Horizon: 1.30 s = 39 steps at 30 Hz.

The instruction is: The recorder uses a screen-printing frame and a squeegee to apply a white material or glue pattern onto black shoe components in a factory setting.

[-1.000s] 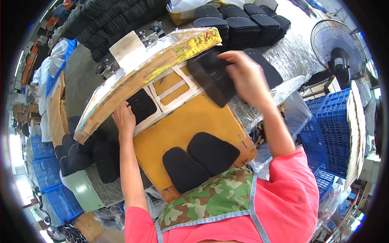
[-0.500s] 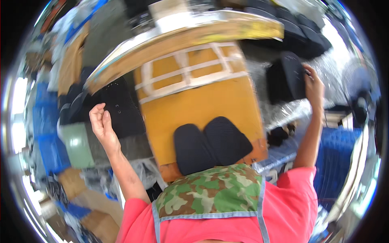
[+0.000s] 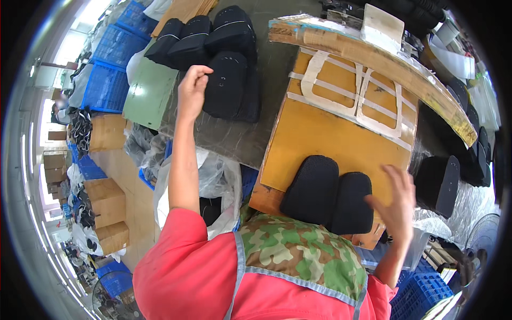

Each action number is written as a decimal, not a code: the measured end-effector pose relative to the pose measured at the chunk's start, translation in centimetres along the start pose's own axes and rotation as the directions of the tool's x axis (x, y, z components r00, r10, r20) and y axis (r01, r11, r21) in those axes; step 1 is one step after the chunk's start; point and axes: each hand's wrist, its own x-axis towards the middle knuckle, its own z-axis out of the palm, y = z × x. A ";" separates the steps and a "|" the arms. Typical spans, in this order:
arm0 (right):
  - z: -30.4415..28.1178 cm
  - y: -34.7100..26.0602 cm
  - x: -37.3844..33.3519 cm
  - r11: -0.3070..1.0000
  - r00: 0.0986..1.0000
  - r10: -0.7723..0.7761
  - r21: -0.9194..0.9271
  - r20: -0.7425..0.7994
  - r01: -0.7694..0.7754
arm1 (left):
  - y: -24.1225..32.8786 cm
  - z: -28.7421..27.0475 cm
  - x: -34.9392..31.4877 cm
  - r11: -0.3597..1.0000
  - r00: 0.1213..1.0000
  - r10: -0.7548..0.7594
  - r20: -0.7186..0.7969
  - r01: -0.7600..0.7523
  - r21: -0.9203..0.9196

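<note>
My left hand (image 3: 193, 90) is at the upper left edge of a stack of rounded black fabric pads (image 3: 226, 85) with small white marks on top. Its fingers are bent in toward the thumb, and whether they grip a pad's edge is hidden. Two black pads (image 3: 311, 186) lie side by side at the near edge of an orange-yellow board (image 3: 288, 138). Over the board's right edge, beside the right-hand pad, my right hand (image 3: 396, 200) is open with fingers spread, slightly blurred. Another stack of black pads (image 3: 438, 184) stands to the right of it.
White frame-shaped templates (image 3: 333, 80) are fixed on the board's far part with pale strips. A curved wooden beam (image 3: 368, 58) spans behind them. Tied black bundles (image 3: 232, 29) lie far left, near blue crates (image 3: 109, 88). A plastic-lined container (image 3: 229, 170) stands left of me.
The view has turned left. My right hand has left the stack on the right and come in over the board. My left hand now meets the left stack's edge.
</note>
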 end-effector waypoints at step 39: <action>8.8 11.5 18.5 0.958 0.863 -0.239 -0.251 -0.446 0.135 | 10.9 16.0 -14.0 0.937 0.755 0.239 0.611 -0.344 0.058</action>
